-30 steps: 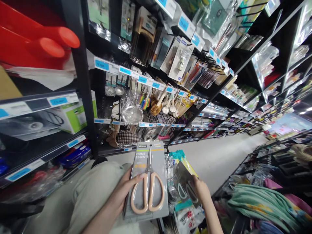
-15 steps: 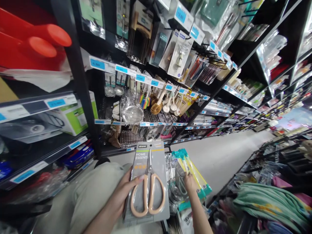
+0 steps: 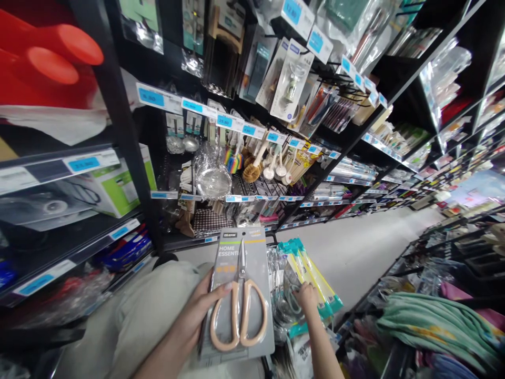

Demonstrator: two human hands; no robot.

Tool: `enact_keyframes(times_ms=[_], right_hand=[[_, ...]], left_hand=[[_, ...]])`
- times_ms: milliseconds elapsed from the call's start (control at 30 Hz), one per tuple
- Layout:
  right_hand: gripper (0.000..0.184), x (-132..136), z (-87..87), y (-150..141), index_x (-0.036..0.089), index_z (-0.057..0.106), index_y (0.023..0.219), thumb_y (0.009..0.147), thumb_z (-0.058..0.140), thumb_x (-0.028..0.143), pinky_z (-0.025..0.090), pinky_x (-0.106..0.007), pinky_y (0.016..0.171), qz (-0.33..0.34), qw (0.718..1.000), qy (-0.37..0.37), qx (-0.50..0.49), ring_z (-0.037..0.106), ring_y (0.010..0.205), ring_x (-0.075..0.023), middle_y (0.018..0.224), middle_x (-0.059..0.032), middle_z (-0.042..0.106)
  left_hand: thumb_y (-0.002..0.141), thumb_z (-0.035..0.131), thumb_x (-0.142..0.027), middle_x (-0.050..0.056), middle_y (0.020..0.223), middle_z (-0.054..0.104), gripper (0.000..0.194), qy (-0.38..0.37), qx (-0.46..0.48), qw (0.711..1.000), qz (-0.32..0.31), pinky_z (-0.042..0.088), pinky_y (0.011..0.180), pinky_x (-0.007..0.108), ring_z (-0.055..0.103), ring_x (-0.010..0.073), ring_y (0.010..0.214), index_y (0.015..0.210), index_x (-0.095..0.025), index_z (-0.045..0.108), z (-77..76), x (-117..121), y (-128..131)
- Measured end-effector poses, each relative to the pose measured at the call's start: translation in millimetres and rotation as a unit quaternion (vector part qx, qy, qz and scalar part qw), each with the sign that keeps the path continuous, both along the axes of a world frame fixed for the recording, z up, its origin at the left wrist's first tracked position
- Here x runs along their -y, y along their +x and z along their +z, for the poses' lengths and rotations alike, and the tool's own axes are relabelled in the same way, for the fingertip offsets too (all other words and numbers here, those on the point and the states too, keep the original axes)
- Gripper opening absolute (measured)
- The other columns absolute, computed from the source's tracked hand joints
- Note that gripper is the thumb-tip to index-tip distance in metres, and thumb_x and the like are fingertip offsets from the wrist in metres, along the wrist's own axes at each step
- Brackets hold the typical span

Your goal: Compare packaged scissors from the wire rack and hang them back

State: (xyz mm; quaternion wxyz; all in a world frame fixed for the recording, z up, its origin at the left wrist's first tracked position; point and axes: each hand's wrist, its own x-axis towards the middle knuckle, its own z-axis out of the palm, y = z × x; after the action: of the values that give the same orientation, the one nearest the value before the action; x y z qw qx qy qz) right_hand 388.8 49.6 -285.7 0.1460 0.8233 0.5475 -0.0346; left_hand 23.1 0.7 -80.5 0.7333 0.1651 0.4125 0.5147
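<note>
The carded scissors (image 3: 238,295), beige-handled and fixed to a grey backing card, lay face up low in the middle of the view, over the person's lap. The left hand (image 3: 197,316) clamped the card's left edge, thumb on the front, fingers hidden behind. It looked light and stiff, the card likely slick and apt to bend at its corners, so a grip along the edge beside the handles seemed soundest. Just to the right, the right hand (image 3: 305,296) reached into a heap of clear-wrapped packets (image 3: 286,295) beside teal-topped packs (image 3: 311,273); whether its fingers had closed I could not tell. Beyond rose the shelves (image 3: 130,158) of hanging kitchenware.
</note>
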Motion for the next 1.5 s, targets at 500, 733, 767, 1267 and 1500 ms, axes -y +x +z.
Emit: enact_keyframes(times_ms=[500,733,767,1267,1500], right_hand=[[0.041,-6.4,22.9,3.4,0.005,0.052,0.119,0.080,0.052,0.018,0.044,-0.030,0.076,0.022,0.999,-0.013,-0.038,0.064,0.099,-0.0278,0.107,-0.0197,0.066],[0.047,-26.2,12.8,-3.8,0.002,0.048,0.123,0.078,0.054,0.013,0.043,-0.028,0.079,0.031,0.998,-0.016,-0.054,0.063,0.100,-0.0256,0.110,-0.0203,0.064],[0.048,-28.2,8.5,-6.3,0.002,0.048,0.124,0.078,0.054,0.013,0.043,-0.028,0.079,0.028,0.998,-0.017,-0.057,0.063,0.100,-0.0254,0.110,-0.0203,0.064],[0.053,-56.5,-14.7,-14.3,0.004,0.051,0.125,0.076,0.061,0.022,0.039,-0.035,0.094,0.071,0.996,0.016,-0.051,0.053,0.113,-0.0303,0.122,-0.0206,0.058],[0.081,-35.8,-16.2,-36.8,0.003,0.030,0.144,0.073,0.063,0.025,0.027,-0.053,0.103,0.078,0.996,0.049,-0.017,0.035,0.128,-0.0394,0.142,-0.0254,0.039]], left_hand=[[0.058,0.081,-0.031,0.008,0.103,0.072,0.059,0.013,0.008,1.000,-0.004,0.049,0.086,0.031,0.065,0.0276,0.100,0.110,-0.017,0.057,-1.0,0.1,-0.5],[0.058,0.081,-0.030,0.008,0.103,0.072,0.059,0.003,0.004,1.000,-0.003,0.051,0.084,0.031,0.066,0.0274,0.098,0.111,-0.017,0.057,1.2,0.9,0.2],[0.058,0.081,-0.030,0.008,0.103,0.072,0.060,0.000,0.004,1.000,-0.002,0.050,0.084,0.031,0.066,0.0273,0.098,0.112,-0.017,0.057,0.9,0.8,0.6],[0.058,0.081,-0.029,0.008,0.104,0.072,0.066,-0.008,0.005,1.000,0.000,0.049,0.091,0.034,0.066,0.0282,0.098,0.117,-0.017,0.056,2.4,-1.3,6.0],[0.056,0.081,-0.030,0.007,0.104,0.071,0.061,-0.008,-0.015,1.000,-0.003,0.051,0.085,0.033,0.066,0.0283,0.098,0.112,-0.019,0.058,3.8,-1.3,6.2]])
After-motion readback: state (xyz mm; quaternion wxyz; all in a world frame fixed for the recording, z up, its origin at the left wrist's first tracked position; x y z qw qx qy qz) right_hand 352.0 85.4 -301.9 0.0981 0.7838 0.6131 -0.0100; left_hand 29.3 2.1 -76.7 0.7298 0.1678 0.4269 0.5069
